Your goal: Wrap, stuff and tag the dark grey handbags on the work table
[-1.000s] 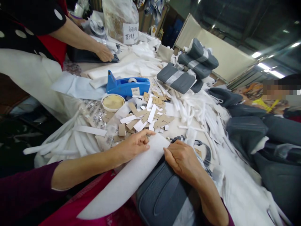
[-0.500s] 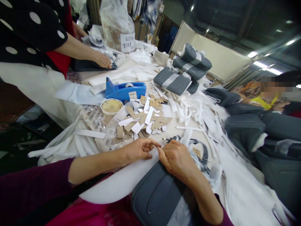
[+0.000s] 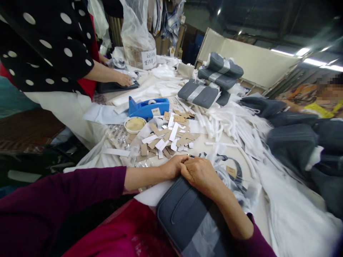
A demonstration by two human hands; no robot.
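A dark blue-grey handbag (image 3: 184,214) with a clear plastic band (image 3: 206,232) round it lies tilted in front of me, against my lap. At its far edge my left hand (image 3: 174,167) is closed, its curled fingers meeting those of my right hand. My right hand (image 3: 200,175) is closed too and rests over the bag's upper edge; what the fingers pinch is hidden. A white foam sheet (image 3: 151,194) sticks out from under my left wrist, beside the bag. Just beyond my fingers shows a small metal-tipped dark piece (image 3: 190,156). A dark strap (image 3: 238,169) in plastic wrap lies to the right.
Cardboard and white paper strips (image 3: 166,137) are heaped ahead, near a blue tape dispenser (image 3: 148,108) and a round tub (image 3: 134,125). Wrapped bags (image 3: 198,93) are stacked behind white foam strips. A co-worker's hand (image 3: 124,80) works at far left; more dark bags (image 3: 292,146) lie right.
My left hand has moved right and closed up against my right hand. The white sheet, broad before, now shows only a small part. The camera view has shifted slightly.
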